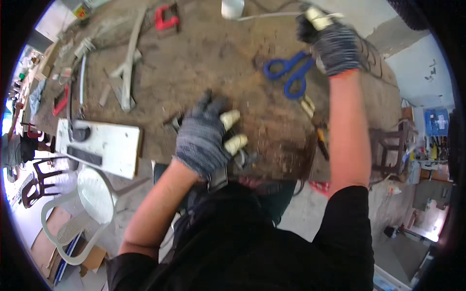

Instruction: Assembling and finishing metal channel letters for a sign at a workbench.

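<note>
Both hands wear grey knitted gloves with cream-coloured patches on some fingers. My left hand (204, 136) rests near the front edge of the wooden workbench (213, 58), its fingers apart, over grey metal pieces (245, 159) that it partly covers. My right hand (337, 48) reaches to the far right of the bench and is smeared by motion. Its fingertips are by a dark shape, and whether they grip it does not show. Just left of that hand lie blue-handled scissors (295, 86), their blades hidden. A yellow-and-black tool (321, 140) lies closer to me.
A red clamp (166, 18) and a white cup-like container (233, 8) stand at the back. Long metal strips (131, 58) lie at the left, beside a hacksaw-like frame (70, 97). A white board (114, 145) juts over the left front edge. Below it stands a plastic chair (94, 194).
</note>
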